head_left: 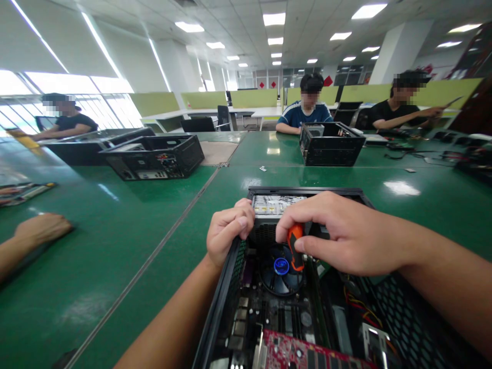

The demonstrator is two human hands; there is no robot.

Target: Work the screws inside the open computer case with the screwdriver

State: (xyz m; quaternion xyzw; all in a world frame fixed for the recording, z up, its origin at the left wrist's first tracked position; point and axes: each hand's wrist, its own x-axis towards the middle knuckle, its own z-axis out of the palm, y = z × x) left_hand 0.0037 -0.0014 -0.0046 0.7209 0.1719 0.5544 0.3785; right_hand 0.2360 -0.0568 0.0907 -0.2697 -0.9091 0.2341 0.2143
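An open black computer case (215,312) lies in front of me with its inside facing up. My right hand (342,233) is closed around the orange and black handle of a screwdriver (295,246), held upright beside the CPU fan (281,271) with the blue hub. The screwdriver's tip is hidden among the parts. With fingers curled over the left rim of the case, my left hand (230,228) grips it near the power supply (272,203). Closer to me, a red circuit card (303,353) sits in the case, with coloured cables (361,305) to its right.
The green table (161,215) carries more open computer cases, one (154,156) at left and another (332,143) ahead by a person in blue (307,115). Another person's hand (44,228) rests at far left. Loose cables (407,151) lie at right.
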